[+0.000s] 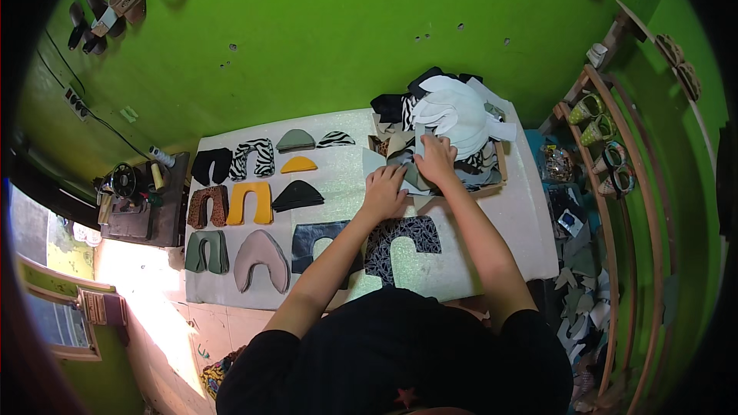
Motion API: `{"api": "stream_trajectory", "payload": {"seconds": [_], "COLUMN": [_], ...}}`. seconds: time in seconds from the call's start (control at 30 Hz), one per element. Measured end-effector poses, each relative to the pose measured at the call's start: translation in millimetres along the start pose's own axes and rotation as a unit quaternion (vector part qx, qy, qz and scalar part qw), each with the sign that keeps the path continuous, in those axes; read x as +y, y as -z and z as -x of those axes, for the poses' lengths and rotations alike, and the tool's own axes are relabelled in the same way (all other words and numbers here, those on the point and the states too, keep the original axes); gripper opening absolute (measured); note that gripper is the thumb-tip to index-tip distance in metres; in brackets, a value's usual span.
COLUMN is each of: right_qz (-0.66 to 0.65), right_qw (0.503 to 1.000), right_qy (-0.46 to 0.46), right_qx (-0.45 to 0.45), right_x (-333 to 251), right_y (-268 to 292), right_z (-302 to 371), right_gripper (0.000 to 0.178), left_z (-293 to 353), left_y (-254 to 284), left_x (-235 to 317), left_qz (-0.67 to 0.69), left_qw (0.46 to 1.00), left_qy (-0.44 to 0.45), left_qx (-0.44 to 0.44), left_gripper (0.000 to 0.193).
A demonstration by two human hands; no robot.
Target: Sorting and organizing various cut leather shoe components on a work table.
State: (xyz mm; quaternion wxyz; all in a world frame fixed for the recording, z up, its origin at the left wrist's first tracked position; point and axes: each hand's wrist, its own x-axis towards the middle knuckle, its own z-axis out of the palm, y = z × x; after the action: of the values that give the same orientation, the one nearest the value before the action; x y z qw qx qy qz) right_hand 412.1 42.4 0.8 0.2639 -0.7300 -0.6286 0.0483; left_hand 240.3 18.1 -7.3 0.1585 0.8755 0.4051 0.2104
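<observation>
A cardboard box (503,163) stands at the right of the table, heaped with cut pieces of leather-like material. My left hand (386,188) lies at the box's near left side, its fingers stretched over dark and grey pieces (415,177). Farther in, my right hand (436,160) is closed at a grey piece (420,137), its fingertips partly hidden. Behind it rises a stack of white petal-shaped pieces (453,111). Below my hands lies a black patterned U-shaped piece (403,242). Beside it, a dark shiny piece (319,242) is partly covered by my left forearm.
Piles of cut pieces lie at the table's left: zebra-striped (254,157), yellow (250,201), leopard-print (207,206), green (207,252), beige (261,257) and black (300,194). A sewing machine (127,184) stands far left. A wooden shoe rack (607,207) and scraps (580,300) are at the right.
</observation>
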Motion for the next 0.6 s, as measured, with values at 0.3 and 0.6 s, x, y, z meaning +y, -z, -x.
{"api": "stream_trajectory", "payload": {"seconds": [0.3,0.6], "right_qz": [0.058,-0.067], "right_qw": [0.998,0.978], "right_qy": [0.021,-0.137], "right_qx": [-0.023,0.142], "right_x": [-5.3,56.8], "right_y": [0.6,33.6], "right_z": [4.4,33.7], "right_gripper": [0.045,0.019], "left_z": [-35.5,-62.6], "left_y": [21.7,28.7], "left_x": [-20.9,-9.0], "left_qz": [0.11,0.087], "left_qw": [0.992,0.989], "left_qy": [0.026,-0.055], "left_qx": [0.058,0.105], "left_gripper": [0.074,0.065]}}
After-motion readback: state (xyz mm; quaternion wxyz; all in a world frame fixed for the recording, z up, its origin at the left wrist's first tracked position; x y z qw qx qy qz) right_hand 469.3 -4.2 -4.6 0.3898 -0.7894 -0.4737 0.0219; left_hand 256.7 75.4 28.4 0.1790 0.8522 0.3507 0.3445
